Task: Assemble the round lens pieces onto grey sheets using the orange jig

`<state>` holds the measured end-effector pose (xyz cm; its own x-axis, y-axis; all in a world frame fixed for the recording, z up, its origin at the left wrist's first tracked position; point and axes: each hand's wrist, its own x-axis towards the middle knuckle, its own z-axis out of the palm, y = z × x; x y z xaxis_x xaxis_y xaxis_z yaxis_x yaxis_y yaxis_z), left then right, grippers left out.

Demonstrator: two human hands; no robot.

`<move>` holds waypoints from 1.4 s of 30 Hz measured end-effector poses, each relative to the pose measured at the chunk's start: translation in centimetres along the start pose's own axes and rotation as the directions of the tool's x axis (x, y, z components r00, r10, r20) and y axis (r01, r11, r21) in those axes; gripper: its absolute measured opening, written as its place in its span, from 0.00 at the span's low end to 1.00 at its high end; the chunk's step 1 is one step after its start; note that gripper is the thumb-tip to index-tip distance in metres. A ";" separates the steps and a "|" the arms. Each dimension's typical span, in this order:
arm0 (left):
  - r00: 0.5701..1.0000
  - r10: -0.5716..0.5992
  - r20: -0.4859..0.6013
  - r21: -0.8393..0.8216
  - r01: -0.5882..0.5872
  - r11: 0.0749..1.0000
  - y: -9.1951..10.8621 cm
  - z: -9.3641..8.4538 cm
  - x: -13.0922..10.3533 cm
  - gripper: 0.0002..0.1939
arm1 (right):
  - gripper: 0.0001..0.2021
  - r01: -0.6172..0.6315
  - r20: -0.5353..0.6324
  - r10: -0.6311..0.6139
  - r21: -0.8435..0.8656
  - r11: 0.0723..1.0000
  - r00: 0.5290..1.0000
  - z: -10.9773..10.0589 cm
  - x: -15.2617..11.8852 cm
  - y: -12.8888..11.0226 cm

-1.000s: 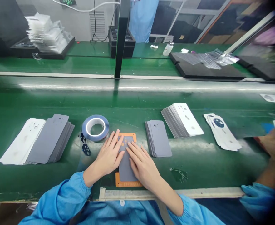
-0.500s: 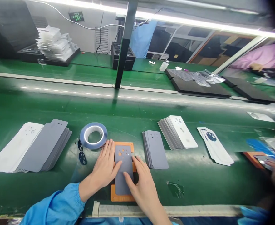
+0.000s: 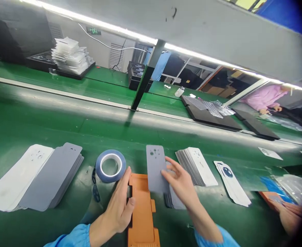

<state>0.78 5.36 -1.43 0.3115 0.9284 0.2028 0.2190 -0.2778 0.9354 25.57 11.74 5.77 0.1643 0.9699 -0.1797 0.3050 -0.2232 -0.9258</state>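
Observation:
My right hand [image 3: 180,180] pinches a grey phone back panel [image 3: 156,168] by its right edge, thumb on its face. The panel has camera holes at its top and is raised above the bench, partly over a small stack of grey panels [image 3: 178,200]. An orange fixture [image 3: 142,209] with a shallow recess lies in front of me, its recess bare. Along the fixture's left side rests my left hand [image 3: 118,204], fingers stretched out and holding nothing. Just beyond its fingertips is a roll of blue tape [image 3: 110,166]; black camera-ring pieces [image 3: 96,192] lie beside the roll.
Stacks of white panels [image 3: 19,178] and grey panels [image 3: 51,175] lie at left. Right of the fixture are another panel stack [image 3: 198,166] and white panels with a black ring [image 3: 231,183]. A co-worker's hand [image 3: 289,214] is at far right. A post [image 3: 145,77] rises behind.
My right hand has lifted the grey panel out of the orange fixture and moved it up and to the right. My left hand stays at the fixture's left side. The camera view has tilted.

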 end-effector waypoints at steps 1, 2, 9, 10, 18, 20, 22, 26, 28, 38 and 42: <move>0.999 0.034 -0.008 0.007 -0.034 0.999 0.2 -0.2 0.1 0.37 | 0.33 0.012 0.031 -0.011 -0.057 0.998 0.999 0.1 3.2 -0.6; 0.997 0.073 -0.017 0.023 -0.073 0.997 0.5 -0.3 0.3 0.35 | 0.30 0.015 0.011 -0.013 -0.139 0.990 1.000 0.4 6.4 -1.2; 0.834 0.457 -0.309 0.380 -0.332 0.863 3.3 -3.2 -0.1 0.23 | 0.24 -0.018 -0.119 -0.031 -0.384 0.923 0.992 3.4 20.3 -3.1; 0.803 0.463 -0.375 0.457 -0.274 0.846 3.5 -3.8 -0.5 0.22 | 0.24 -0.017 -0.132 -0.042 -0.412 0.911 0.990 3.2 20.5 -2.9; 0.778 -0.275 -0.565 0.355 0.530 0.770 1.1 -7.2 -3.0 0.39 | 0.19 0.212 0.087 -0.193 -0.461 0.862 0.977 1.1 10.5 -1.2; 0.782 -0.352 -0.515 0.319 0.555 0.768 0.6 -7.0 -2.0 0.35 | 0.17 0.288 0.215 -0.216 -0.410 0.866 0.953 1.5 6.6 -1.5; 0.796 -0.355 -0.491 0.342 0.551 0.761 0.5 -6.7 -0.2 0.32 | 0.16 0.297 0.323 -0.185 -0.342 0.891 0.928 2.3 3.5 -2.0; 0.829 -0.346 -0.440 0.413 0.528 0.742 1.3 -6.0 3.6 0.25 | 0.13 0.339 0.417 -0.197 -0.301 0.891 0.887 4.7 0.8 -2.5; 0.836 -0.368 -0.407 0.430 0.531 0.730 1.9 -6.0 4.6 0.22 | 0.12 0.381 0.449 -0.228 -0.286 0.879 0.864 5.9 0.6 -2.3; 0.869 -0.495 0.009 -0.011 0.495 0.869 3.3 -6.8 0.9 0.19 | 0.19 0.478 0.529 -0.355 -0.110 0.872 0.770 9.7 -1.0 -1.3; 0.891 -0.450 0.052 0.065 0.447 0.892 3.6 -6.9 1.4 0.18 | 0.19 0.445 0.511 -0.357 -0.057 0.894 0.782 10.1 -1.2 -1.2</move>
<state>-4.38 7.33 4.16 0.2269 0.9398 -0.2554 0.3948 0.1509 0.9063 15.51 11.87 3.75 -0.4592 0.8881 0.0199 0.3990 0.2263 -0.8886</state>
